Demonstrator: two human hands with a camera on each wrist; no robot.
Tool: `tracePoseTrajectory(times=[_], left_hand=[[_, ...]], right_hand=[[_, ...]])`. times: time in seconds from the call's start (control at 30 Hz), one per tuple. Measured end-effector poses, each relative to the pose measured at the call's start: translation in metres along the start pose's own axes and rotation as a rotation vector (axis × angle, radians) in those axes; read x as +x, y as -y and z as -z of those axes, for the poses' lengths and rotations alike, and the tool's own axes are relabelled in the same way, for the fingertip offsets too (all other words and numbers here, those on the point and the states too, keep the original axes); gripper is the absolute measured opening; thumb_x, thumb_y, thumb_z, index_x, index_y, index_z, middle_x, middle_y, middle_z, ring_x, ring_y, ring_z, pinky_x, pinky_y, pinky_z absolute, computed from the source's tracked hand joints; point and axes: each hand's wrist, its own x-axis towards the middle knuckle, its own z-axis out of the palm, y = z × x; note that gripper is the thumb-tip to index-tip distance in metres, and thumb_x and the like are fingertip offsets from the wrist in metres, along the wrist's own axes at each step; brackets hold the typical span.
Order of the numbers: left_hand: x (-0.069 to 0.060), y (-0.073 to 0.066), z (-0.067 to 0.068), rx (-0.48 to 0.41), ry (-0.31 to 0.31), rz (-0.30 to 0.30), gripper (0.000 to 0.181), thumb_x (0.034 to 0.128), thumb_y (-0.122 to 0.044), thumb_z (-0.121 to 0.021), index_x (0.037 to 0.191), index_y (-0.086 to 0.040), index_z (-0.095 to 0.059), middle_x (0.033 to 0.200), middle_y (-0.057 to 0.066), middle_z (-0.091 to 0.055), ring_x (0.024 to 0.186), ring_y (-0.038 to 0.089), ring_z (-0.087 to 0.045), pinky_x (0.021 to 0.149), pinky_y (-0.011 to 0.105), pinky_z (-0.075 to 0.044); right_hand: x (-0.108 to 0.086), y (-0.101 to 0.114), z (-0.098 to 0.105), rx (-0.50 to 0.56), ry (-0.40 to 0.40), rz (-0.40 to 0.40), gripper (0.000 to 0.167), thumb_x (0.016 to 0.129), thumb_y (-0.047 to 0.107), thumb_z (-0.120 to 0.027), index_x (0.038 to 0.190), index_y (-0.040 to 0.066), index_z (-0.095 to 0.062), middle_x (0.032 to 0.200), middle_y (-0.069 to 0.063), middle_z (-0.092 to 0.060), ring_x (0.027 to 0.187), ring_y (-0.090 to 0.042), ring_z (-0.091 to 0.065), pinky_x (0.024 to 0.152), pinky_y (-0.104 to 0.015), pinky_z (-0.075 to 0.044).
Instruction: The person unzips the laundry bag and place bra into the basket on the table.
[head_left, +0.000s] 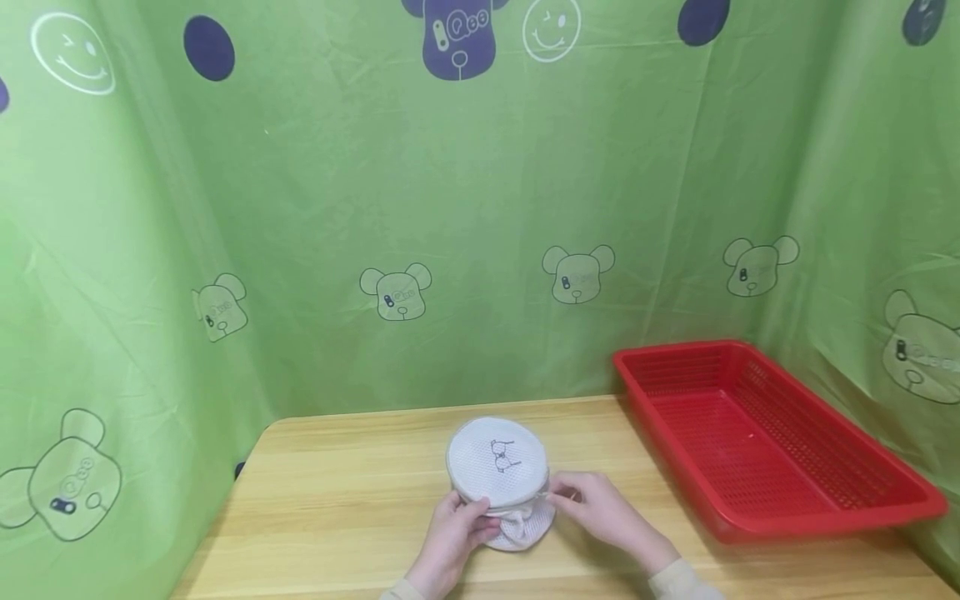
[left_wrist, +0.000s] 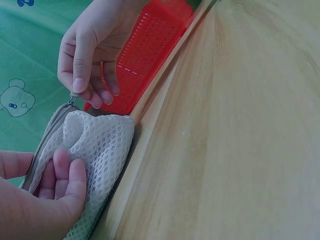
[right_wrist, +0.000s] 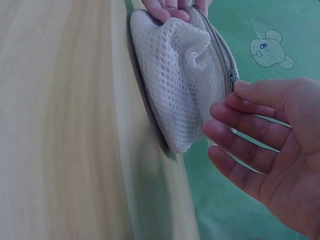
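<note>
The left hand pinches the near rim of a white mesh bag, which lies just ahead of it, low over the wooden table; contact there is hard to judge. At the bag's right side, the right hand pinches the zipper pull. Further right sits a red basket.

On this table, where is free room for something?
Widest: the table left of the mesh bag, back to the green curtain. Smaller: beyond the right hand, between bag and red basket. Crowded: bag's near side, by the left hand.
</note>
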Motion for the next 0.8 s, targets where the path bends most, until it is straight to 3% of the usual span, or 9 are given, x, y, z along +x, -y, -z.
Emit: tracePoseTrajectory(times=[0.8], left_hand=[[0.0019, -0.0018, 0.0021, -0.005, -0.035, 0.011, 0.04, 0.0957, -0.022, -0.056, 0.124, 0.005, -0.045, 0.089, 0.004, -0.062, 0.077, 0.014, -0.062, 0.078, 0.03, -0.059]], right_hand=[[0.0006, 0.0071, -0.0091, 0.01, -0.01, 0.0, 0.007, 0.09, 0.021, -0.066, 0.084, 0.017, -0.067, 0.086, 0.004, -0.071, 0.079, -0.001, -0.061, 0.072, -0.022, -0.054]])
